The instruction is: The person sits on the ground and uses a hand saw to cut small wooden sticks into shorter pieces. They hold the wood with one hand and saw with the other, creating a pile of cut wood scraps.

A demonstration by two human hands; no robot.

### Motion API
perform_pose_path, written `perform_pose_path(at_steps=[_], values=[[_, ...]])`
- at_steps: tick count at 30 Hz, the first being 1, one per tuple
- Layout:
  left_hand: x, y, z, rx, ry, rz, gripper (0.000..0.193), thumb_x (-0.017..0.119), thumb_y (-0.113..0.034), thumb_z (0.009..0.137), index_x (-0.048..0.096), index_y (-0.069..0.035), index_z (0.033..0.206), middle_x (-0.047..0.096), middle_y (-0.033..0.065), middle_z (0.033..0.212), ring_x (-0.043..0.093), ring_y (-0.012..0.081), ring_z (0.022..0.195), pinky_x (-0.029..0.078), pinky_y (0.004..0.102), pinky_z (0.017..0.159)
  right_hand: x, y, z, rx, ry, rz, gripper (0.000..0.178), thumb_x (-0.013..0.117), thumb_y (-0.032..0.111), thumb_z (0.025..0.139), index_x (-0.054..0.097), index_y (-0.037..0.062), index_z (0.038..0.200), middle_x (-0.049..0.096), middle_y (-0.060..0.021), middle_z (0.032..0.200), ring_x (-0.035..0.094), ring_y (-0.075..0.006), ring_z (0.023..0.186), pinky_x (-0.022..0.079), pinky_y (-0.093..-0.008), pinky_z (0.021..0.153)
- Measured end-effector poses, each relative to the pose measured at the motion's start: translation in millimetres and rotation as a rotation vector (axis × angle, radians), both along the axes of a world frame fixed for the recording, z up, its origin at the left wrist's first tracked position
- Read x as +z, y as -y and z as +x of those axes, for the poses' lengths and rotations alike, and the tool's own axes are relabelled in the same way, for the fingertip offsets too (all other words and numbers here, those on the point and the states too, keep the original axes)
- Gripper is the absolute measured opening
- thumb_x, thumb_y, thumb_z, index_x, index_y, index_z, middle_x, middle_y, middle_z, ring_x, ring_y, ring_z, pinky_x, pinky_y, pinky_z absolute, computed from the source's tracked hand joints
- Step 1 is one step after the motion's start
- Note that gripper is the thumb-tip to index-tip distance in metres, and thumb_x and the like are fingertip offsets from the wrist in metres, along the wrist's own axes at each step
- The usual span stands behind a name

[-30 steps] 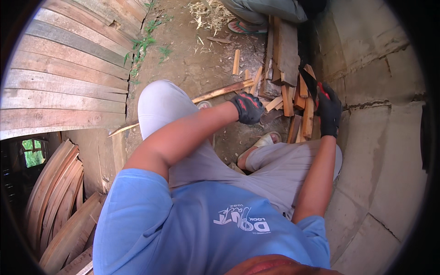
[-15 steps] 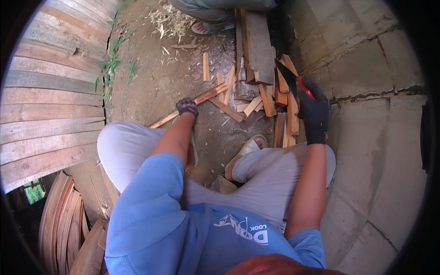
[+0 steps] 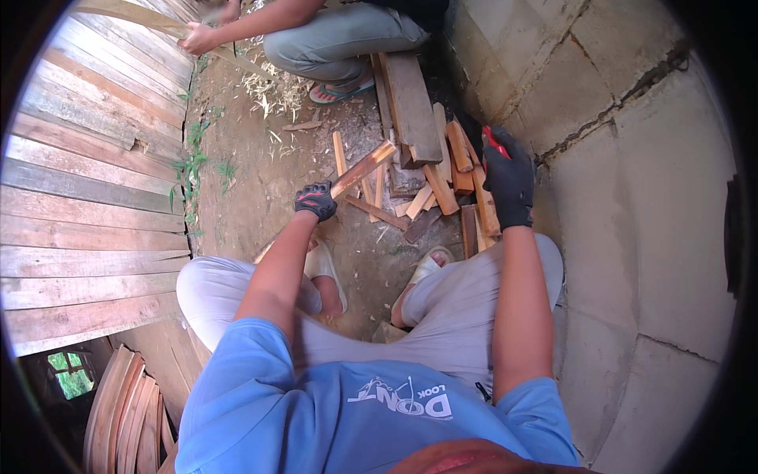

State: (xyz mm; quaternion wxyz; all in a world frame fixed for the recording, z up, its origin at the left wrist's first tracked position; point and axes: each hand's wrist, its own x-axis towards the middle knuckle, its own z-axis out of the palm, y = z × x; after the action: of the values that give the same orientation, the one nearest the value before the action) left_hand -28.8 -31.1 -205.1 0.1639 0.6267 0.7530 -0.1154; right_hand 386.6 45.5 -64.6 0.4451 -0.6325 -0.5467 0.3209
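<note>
My left hand (image 3: 316, 200), in a black glove, is wrapped round a long wooden strip (image 3: 365, 168). The strip slants up to the right over the ground, its near end passing behind my forearm. In my gloved right hand (image 3: 509, 180) is a red-handled tool (image 3: 495, 142) with a dark blade; the blade is hard to make out against the shadow. Beyond the hands lies a thick wooden beam (image 3: 414, 103), its near end facing me. Cut wood pieces (image 3: 442, 189) are heaped beside that end, below and left of my right hand.
A co-worker's bent leg (image 3: 339, 47) is at the beam's far end; their hand (image 3: 199, 38) grips a board (image 3: 130, 14). Wood shavings (image 3: 272, 95) litter the dirt. A plank wall (image 3: 95, 209) stands left, a cracked block wall (image 3: 608, 221) right. Curved boards (image 3: 126, 419) lean at lower left.
The view has shifted, bringing the co-worker's arms and board into sight. My left hand has moved along with the strip, whose far end now nears the beam. The tool stays in my right hand.
</note>
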Motion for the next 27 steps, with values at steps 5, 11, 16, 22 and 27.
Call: perform_pose_path(at_steps=[5,11,16,22,27], values=[[73.7,-12.1,33.5,-0.078,0.156,-0.006,0.057,0.075,-0.047,0.087,0.068,-0.016,0.134,0.071,0.0187,0.132,0.069,0.0401,0.123,0.054,0.0545,0.104,-4.0,-3.2,2.5,-0.014,0.158,0.102,0.043,0.071,0.022,0.091,0.076,0.0042,0.129,0.078,-0.0179,0.123,0.074,-0.0301,0.114,0.055,-0.0405,0.102],[58.2,-39.8,116.8,-0.134,0.147,0.17,0.06,0.07,-0.041,0.092,0.061,-0.013,0.145,0.072,0.0184,0.132,0.07,0.0396,0.122,0.055,0.0532,0.102,19.6,1.9,-3.6,-0.016,-0.097,-0.017,0.045,0.071,0.027,0.092,0.076,0.0021,0.129,0.077,-0.0199,0.125,0.074,-0.0302,0.118,0.053,-0.0381,0.105],[7.1,-50.8,122.9,-0.119,0.087,0.195,0.064,0.061,-0.032,0.095,0.053,-0.009,0.154,0.073,0.0199,0.128,0.071,0.0381,0.12,0.055,0.0547,0.1,-2.5,-6.2,1.4,-0.004,0.177,0.086,0.045,0.072,0.03,0.092,0.077,0.0043,0.128,0.078,-0.0191,0.125,0.074,-0.0306,0.117,0.053,-0.0395,0.105],[125.1,11.4,76.6,-0.437,0.062,-0.055,0.067,0.067,-0.053,0.095,0.062,-0.008,0.145,0.072,0.0189,0.135,0.07,0.0358,0.124,0.055,0.0488,0.105,-3.1,-1.7,-0.5,0.001,0.202,0.118,0.04,0.074,0.033,0.091,0.078,0.0132,0.125,0.078,-0.0145,0.122,0.072,-0.0371,0.117,0.055,-0.0446,0.102],[228.1,69.9,14.8,-0.159,0.46,-0.519,0.073,0.066,-0.065,0.095,0.069,-0.008,0.14,0.074,0.0172,0.135,0.071,0.0352,0.125,0.055,0.0455,0.106,-4.1,-7.7,5.5,0.088,0.193,0.041,0.046,0.072,0.033,0.093,0.074,0.0133,0.134,0.075,-0.0136,0.133,0.072,-0.0361,0.115,0.054,-0.0446,0.103]])
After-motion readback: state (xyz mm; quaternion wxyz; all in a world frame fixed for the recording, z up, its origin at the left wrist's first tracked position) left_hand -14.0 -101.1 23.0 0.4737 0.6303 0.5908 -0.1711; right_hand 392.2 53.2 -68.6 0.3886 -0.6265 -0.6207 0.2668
